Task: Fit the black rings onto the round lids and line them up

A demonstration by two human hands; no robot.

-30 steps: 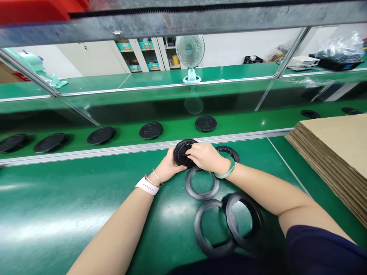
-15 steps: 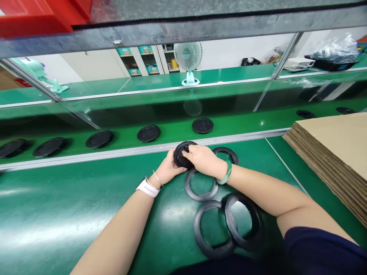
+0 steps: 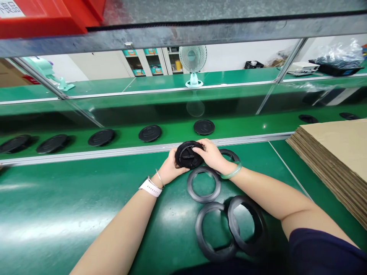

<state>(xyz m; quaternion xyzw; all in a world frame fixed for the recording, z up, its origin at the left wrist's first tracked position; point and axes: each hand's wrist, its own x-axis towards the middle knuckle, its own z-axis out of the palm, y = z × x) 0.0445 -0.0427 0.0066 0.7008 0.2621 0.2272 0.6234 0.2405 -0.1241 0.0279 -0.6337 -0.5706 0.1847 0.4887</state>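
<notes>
Between my two hands is a round black plastic part (image 3: pixel 187 156), tilted so that its ribbed inner face shows toward me. My left hand (image 3: pixel 171 168) grips its left and lower edge, the thumb lying along the bottom. On the right side my right hand (image 3: pixel 213 156) holds the rim, with its thumb over the face; some of its fingers are hidden behind the part. Just below lies a dark ring (image 3: pixel 204 184) on the green table (image 3: pixel 114 198). Another ring (image 3: pixel 229 154) is partly covered by my right wrist. Nearer to me, two more rings (image 3: pixel 213 231) overlap.
Several black discs (image 3: pixel 150 133) lie along the green belt (image 3: pixel 174 130) behind a metal rail (image 3: pixel 126 151). Stacked cardboard sheets (image 3: pixel 335 152) stand at the right. A metal shelf (image 3: pixel 200 32) with a red bin (image 3: pixel 51 19) hangs overhead. A fan (image 3: pixel 193 63) stands at the back.
My right hand has shifted from over the middle of the black part to its right rim, so more of its face shows. The view has moved slightly.
</notes>
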